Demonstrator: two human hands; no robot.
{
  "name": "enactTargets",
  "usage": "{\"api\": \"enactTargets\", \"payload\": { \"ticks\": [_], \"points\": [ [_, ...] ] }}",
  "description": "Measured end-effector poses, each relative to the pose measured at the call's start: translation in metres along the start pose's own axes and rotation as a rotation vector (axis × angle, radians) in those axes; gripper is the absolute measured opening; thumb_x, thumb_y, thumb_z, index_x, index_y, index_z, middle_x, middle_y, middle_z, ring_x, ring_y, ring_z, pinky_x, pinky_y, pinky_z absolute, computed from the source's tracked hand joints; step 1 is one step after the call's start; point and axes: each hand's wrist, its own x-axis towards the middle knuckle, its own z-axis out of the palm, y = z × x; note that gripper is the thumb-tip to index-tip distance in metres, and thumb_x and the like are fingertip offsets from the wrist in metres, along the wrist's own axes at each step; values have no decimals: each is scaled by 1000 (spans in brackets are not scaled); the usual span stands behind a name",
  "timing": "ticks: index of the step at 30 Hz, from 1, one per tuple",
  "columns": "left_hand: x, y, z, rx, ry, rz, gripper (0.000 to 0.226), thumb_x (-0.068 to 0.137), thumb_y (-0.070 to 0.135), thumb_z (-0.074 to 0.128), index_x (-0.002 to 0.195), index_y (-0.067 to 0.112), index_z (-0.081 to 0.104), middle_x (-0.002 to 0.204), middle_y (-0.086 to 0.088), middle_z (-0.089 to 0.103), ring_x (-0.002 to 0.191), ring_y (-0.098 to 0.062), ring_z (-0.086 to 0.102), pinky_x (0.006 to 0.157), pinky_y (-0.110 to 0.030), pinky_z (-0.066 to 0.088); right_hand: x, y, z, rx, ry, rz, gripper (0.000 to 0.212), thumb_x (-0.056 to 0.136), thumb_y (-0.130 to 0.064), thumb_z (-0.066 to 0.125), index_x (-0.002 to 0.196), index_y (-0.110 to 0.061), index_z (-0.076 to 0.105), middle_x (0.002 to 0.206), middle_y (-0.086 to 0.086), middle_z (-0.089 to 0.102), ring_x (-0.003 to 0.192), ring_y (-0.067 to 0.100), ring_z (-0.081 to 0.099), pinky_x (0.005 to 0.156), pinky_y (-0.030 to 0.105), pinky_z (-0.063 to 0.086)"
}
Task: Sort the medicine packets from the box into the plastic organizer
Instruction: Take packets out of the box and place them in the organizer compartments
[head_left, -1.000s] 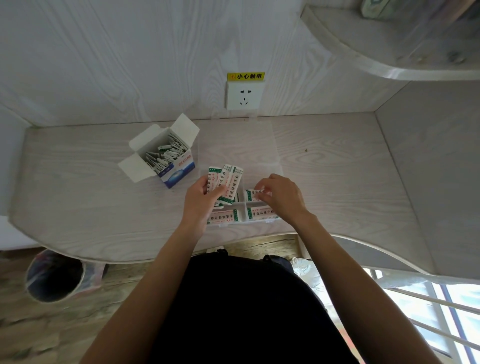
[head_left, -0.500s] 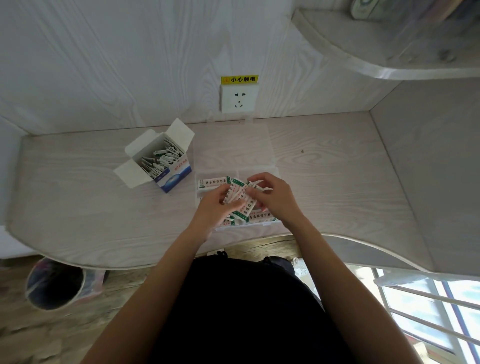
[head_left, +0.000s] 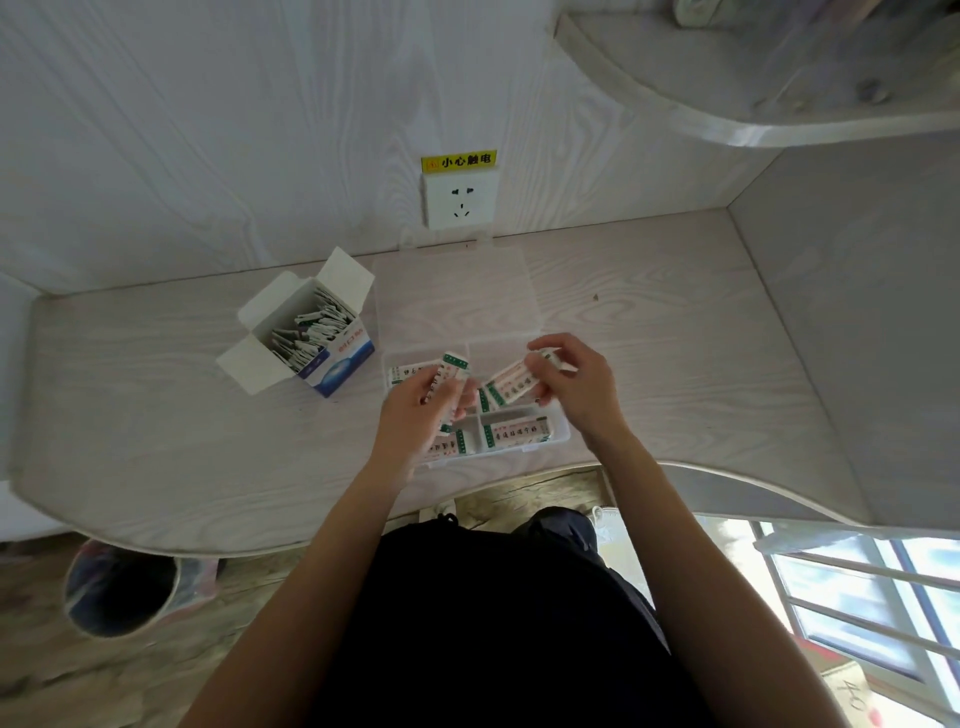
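Observation:
A clear plastic organizer (head_left: 558, 434) lies at the desk's near edge, its lid (head_left: 452, 296) flipped open toward the wall. White and green medicine packets lie in its compartments, one (head_left: 517, 431) in the front right cell. My left hand (head_left: 418, 410) grips a small stack of packets (head_left: 451, 371) above the organizer's left side. My right hand (head_left: 574, 384) pinches a single packet (head_left: 511, 387) over the middle right cell. The open white and blue box (head_left: 311, 338), full of packets, stands to the left of the organizer.
A wall socket (head_left: 460, 200) with a yellow label sits on the back wall. A curved shelf (head_left: 727, 119) overhangs the upper right. The desk's right side meets a wall panel. A waste bin (head_left: 122, 587) stands on the floor below the desk's left edge.
My right hand has pulled one packet out of the stack and moved it right, over the organizer. My left hand keeps the remaining packets and has shifted slightly left.

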Motion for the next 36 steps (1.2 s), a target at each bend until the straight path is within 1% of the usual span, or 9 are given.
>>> {"api": "enactTargets", "payload": {
  "ticks": [2, 4, 8, 13, 16, 20, 25, 30, 36],
  "points": [
    [1, 0, -7, -73, 49, -34, 17, 94, 14, 51, 97, 3, 64, 84, -5, 69, 68, -10, 63, 62, -19, 52, 10, 1, -10, -29, 95, 8, 2, 88, -10, 63, 88, -12, 61, 95, 14, 63, 51, 11, 64, 52, 25, 55],
    [2, -2, -12, -100, 85, -81, 18, 96, 13, 47, 97, 0, 61, 79, -1, 66, 61, -7, 59, 58, -17, 50, 18, 1, -15, -87, 115, 3, 5, 88, -11, 62, 86, -13, 59, 93, 6, 62, 52, 15, 66, 57, 33, 57],
    [6, -1, -15, -196, 122, -194, 22, 99, 17, 42, 93, 7, 61, 81, -4, 66, 55, -8, 56, 54, -21, 49, 31, -3, -4, -290, 51, -71, 5, 90, -14, 60, 90, -11, 57, 88, 0, 63, 50, 6, 63, 50, 20, 52],
    [3, 0, -15, -232, 100, -207, 24, 99, 17, 41, 89, 11, 61, 78, -8, 65, 54, -10, 55, 60, -25, 48, 46, 6, 22, -659, 121, -4, 15, 89, -32, 62, 95, -18, 60, 90, -2, 66, 82, 16, 61, 69, 25, 40],
    [1, 0, -17, -222, 103, -186, 21, 99, 14, 42, 91, 9, 61, 77, -8, 66, 55, -9, 57, 58, -21, 50, 48, 9, 31, -753, 124, -27, 15, 88, -36, 62, 91, -21, 58, 86, -2, 67, 80, 16, 60, 69, 24, 33],
    [-1, -1, -21, -199, 105, -166, 18, 97, 14, 46, 102, 5, 61, 80, -5, 67, 63, -10, 59, 63, -25, 52, 46, 7, 28, -918, 1, -157, 17, 90, -38, 59, 94, -22, 62, 84, -7, 67, 74, 11, 59, 66, 23, 34],
    [-4, 2, -21, -186, 71, -153, 17, 94, 18, 53, 105, 7, 57, 92, -6, 70, 73, -16, 66, 61, -25, 55, 52, 0, 21, -998, -210, -304, 20, 94, -32, 54, 106, -27, 68, 100, -8, 71, 89, 13, 66, 79, 29, 49],
    [-2, 0, -19, -79, 41, -110, 22, 89, 20, 62, 106, 6, 58, 99, -5, 70, 76, -16, 70, 64, -28, 56, 57, -8, 35, -1374, -247, -415, 27, 95, -14, 46, 103, -26, 68, 91, 0, 69, 79, 19, 63, 60, 25, 38],
    [0, 1, -17, 25, 19, -60, 21, 82, 18, 70, 101, 10, 64, 92, -5, 73, 74, -15, 70, 65, -31, 56, 59, -2, 37, -1428, -280, -466, 25, 94, -10, 46, 102, -22, 66, 89, 0, 68, 76, 21, 63, 59, 27, 39]
  ]
}}
